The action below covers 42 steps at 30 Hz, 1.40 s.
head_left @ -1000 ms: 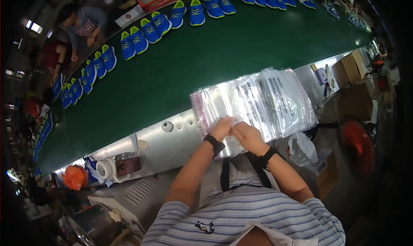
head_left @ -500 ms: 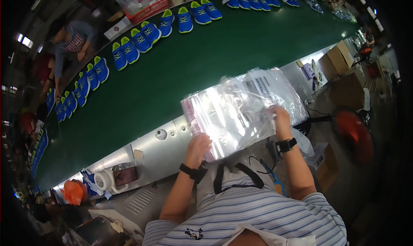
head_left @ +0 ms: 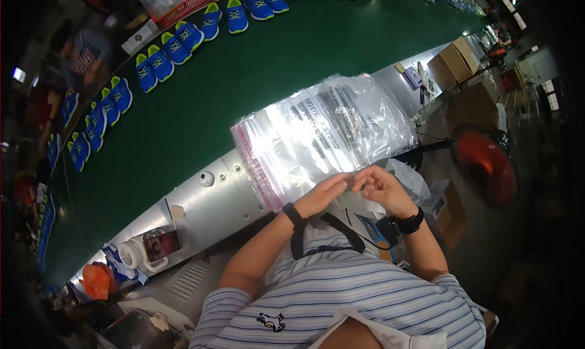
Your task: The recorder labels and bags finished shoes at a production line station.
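Observation:
A stack of clear plastic bags [head_left: 317, 129] with pink strips along the left edge lies flat across the metal ledge and the green belt in front of me. At its near edge my two hands come together, fingertips close to each other. My left hand [head_left: 325, 193] is stretched out, its fingers straight, with nothing visible in it. Loosely bent and spread are the fingers of my right hand [head_left: 386, 192], which also shows nothing between them. Whether the fingertips touch is hard to make out.
Blue shoes with yellow-green linings [head_left: 236, 17] line the far side of the green belt [head_left: 183, 117]. On the metal ledge [head_left: 213, 193] stands a white jug [head_left: 137, 251] beside a phone [head_left: 162, 244]. Cardboard boxes [head_left: 454, 62] and a red rounded object [head_left: 484, 166] are at right. Another person [head_left: 85, 56] works far left.
My right hand has left the bags' surface and come nearer me. My left hand has moved right from the pink-edged side to meet it. The bags now lie flatter.

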Each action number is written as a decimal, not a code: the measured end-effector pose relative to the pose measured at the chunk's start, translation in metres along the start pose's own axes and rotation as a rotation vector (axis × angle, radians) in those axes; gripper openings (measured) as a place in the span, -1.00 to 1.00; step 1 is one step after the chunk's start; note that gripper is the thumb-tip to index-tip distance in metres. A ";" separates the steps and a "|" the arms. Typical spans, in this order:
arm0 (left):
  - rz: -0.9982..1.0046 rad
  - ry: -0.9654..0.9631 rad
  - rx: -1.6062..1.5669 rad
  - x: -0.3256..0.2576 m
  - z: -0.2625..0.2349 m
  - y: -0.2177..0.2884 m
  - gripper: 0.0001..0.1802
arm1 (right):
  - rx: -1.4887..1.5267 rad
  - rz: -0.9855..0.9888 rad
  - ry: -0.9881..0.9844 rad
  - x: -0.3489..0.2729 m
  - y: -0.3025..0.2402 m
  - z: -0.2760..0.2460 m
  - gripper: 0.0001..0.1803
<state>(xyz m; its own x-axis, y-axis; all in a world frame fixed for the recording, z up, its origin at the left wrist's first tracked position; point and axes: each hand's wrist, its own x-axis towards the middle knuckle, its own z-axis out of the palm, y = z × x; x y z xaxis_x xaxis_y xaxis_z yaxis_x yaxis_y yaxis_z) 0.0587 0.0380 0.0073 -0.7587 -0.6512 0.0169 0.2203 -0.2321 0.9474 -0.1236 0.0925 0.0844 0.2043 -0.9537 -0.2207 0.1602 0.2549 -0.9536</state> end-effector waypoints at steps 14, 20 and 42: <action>0.005 0.099 0.605 -0.059 -0.005 0.033 -0.82 | -0.542 0.071 -0.365 0.003 0.023 0.023 -0.90; 0.157 0.638 1.073 -0.099 0.029 0.043 -0.79 | -0.263 0.096 -0.199 0.007 0.039 0.047 -0.93; -0.251 0.619 -0.247 -0.107 -0.008 0.010 -0.72 | -0.207 0.139 -0.167 0.036 0.060 0.063 -0.91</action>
<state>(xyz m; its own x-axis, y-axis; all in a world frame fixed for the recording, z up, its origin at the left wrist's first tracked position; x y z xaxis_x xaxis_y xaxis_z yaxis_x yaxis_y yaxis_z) 0.1464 0.0996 0.0125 -0.3333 -0.8303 -0.4467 0.2726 -0.5385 0.7974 -0.0460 0.0835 0.0317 0.3693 -0.8681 -0.3317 -0.0768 0.3272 -0.9418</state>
